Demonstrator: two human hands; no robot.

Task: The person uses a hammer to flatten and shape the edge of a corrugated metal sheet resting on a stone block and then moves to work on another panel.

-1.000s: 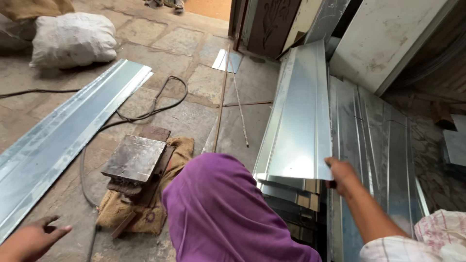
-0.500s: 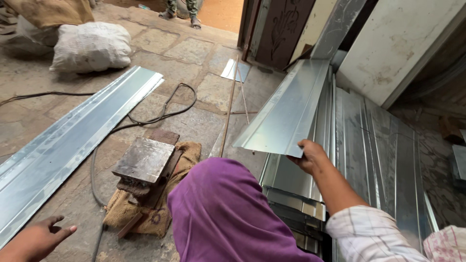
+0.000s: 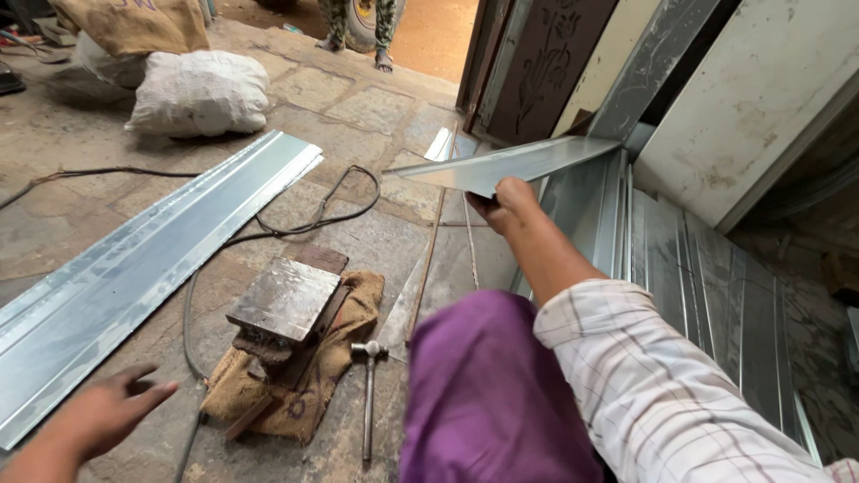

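Observation:
My right hand (image 3: 506,203) grips the near edge of a long grey metal sheet (image 3: 510,162), which is lifted off the stack and tilted up toward the doorway. The stack of folded metal sheets (image 3: 680,268) lies below it on the right. My left hand (image 3: 112,410) hovers open above the stone floor at the lower left, holding nothing, close to a long metal sheet (image 3: 152,259) lying on the floor. A purple cloth (image 3: 488,394) covers my knee in the foreground.
A steel block (image 3: 284,300) rests on a brown sack (image 3: 340,349), with a hammer (image 3: 368,394) beside it. A black cable (image 3: 295,224) loops over the floor. White and brown sacks (image 3: 197,89) lie at the back left. A person's feet (image 3: 358,36) stand at the doorway.
My right hand has lifted the metal sheet off the stack and swung it up and leftward. My left hand has moved slightly right over the floor.

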